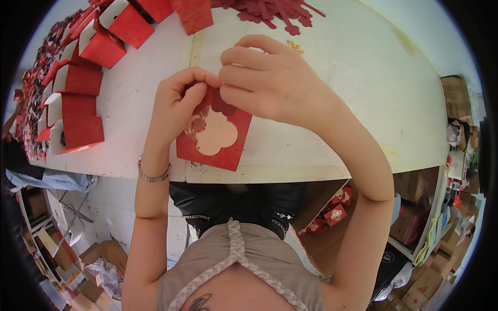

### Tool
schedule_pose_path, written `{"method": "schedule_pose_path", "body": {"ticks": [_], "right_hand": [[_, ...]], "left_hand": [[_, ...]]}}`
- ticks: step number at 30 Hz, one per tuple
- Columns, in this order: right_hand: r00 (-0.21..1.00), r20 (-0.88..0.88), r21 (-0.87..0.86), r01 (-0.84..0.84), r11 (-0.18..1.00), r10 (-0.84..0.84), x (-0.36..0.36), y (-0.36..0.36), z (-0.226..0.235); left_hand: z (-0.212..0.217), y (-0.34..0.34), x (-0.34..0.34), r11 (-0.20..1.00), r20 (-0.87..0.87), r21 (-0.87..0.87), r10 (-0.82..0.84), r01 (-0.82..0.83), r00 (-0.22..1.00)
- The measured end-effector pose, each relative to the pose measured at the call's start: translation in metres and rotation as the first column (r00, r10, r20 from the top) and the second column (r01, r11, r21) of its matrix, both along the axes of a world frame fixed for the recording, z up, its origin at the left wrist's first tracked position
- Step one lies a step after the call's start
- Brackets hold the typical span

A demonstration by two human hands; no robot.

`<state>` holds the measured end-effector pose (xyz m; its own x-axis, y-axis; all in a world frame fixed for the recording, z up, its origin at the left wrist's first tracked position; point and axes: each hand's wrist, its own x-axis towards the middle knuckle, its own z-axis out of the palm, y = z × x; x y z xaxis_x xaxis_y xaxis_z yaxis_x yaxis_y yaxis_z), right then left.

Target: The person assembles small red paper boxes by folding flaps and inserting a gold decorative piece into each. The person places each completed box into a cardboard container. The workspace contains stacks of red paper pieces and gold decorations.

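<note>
A red paper box with a cream flower-shaped panel and darker red flower decoration lies at the table's near edge. My left hand is closed at its upper left, thumb and forefinger pinching its top edge. From the right, my right hand reaches over the top of the box, its fingers curled together and meeting the left fingertips. What the right fingers hold is hidden behind them. Below that hand, a dark red scalloped paper piece overlaps the panel's upper edge. Beyond it lie small gold-coloured pieces.
Several open red boxes stand in a curve along the left, beside a multicoloured heap. Dark red flower-ended paper strips are piled at the far side. Under the table at right, a cardboard box holds several red boxes.
</note>
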<state>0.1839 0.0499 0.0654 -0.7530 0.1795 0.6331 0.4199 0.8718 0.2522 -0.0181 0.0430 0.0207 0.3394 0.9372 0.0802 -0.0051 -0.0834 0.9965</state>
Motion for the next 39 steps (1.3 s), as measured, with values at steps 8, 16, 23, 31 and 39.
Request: {"method": "schedule_pose_path", "body": {"ticks": [8, 16, 23, 31, 39], "right_hand": [[0.844, -0.328, -0.244, 0.358, 0.901, -0.424, 0.045, 0.049, -0.036], [0.408, 0.337, -0.458, 0.858, 0.231, -0.848, 0.089, 0.081, -0.084], [0.488, 0.014, -0.479, 0.77, 0.422, -0.873, 0.094, 0.083, -0.101], [0.595, -0.227, -0.898, 0.179, 0.403, -0.771, 0.053, 0.045, -0.046], [0.688, -0.609, -0.651, -0.148, 0.744, -0.395, -0.02, -0.081, -0.031]], "left_hand": [[0.008, -0.013, 0.003, 0.996, -0.038, -0.076, 0.053, -0.056, 0.998], [0.008, -0.018, 0.011, 0.976, -0.04, 0.037, 0.216, -0.214, 0.976], [0.002, -0.023, 0.009, 0.928, -0.093, 0.311, 0.243, -0.204, 0.965], [0.007, -0.035, 0.01, 0.92, -0.055, 0.298, 0.282, -0.253, 0.958], [-0.005, -0.035, 0.006, 0.767, -0.059, 0.611, 0.293, -0.197, 0.954]]}}
